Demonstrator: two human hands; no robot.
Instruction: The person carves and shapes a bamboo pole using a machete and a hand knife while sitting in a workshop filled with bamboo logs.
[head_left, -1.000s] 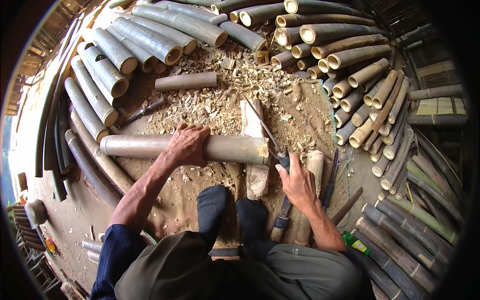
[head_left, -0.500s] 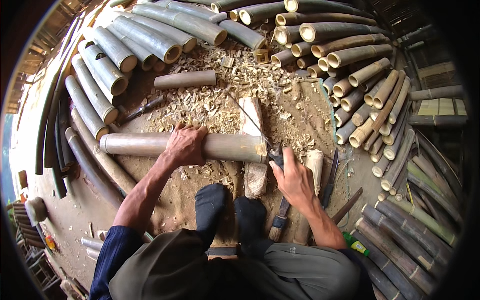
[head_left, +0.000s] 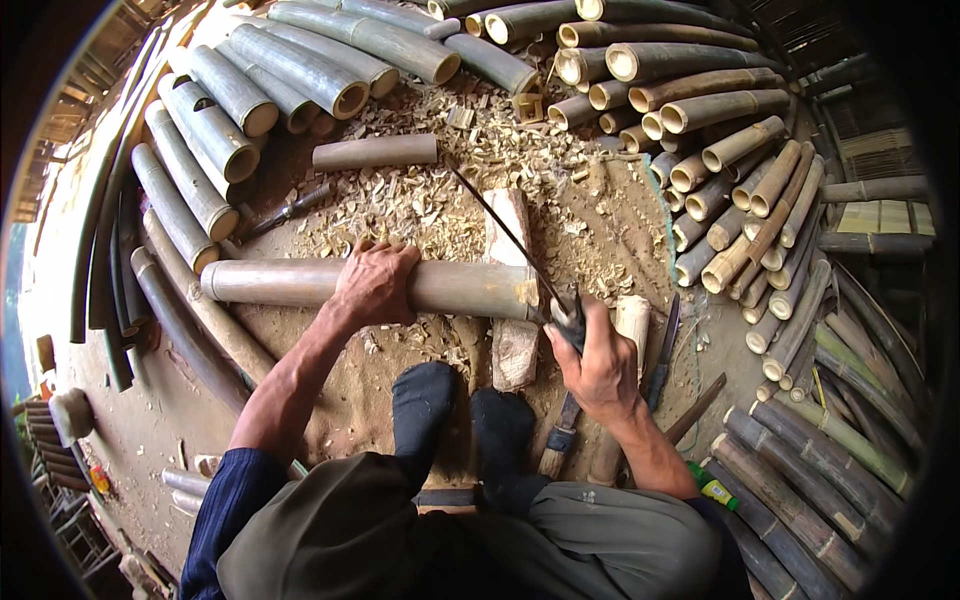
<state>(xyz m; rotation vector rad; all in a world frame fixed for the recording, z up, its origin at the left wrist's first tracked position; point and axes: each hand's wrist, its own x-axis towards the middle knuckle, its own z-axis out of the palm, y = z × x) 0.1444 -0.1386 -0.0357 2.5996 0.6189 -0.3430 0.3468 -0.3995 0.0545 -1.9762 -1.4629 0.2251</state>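
Note:
A thick brown bamboo length point(head_left: 465, 291) lies crosswise before me, its right part over a pale wooden block point(head_left: 514, 355). My left hand point(head_left: 375, 285) grips it from above near its middle. At its right end, my right hand point(head_left: 597, 362) is closed round the dark handle of what looks like a hand saw point(head_left: 500, 225). Seen nearly edge-on, the long thin blade slants up and left past the bamboo's end, over the block's far part. Whether it touches the bamboo I cannot tell.
Wood chips point(head_left: 420, 215) cover the ground beyond, with a short bamboo piece point(head_left: 375, 152) among them. Bamboo sections point(head_left: 700, 95) are stacked far and right. A long dark blade point(head_left: 664, 350) and a wooden-handled tool point(head_left: 560, 440) lie near my feet. A green bottle point(head_left: 712, 487) sits by my right knee.
My right hand has shifted slightly right and toward me with the saw, and its blade looks darker. The bamboo and my left hand stay nearly where they were.

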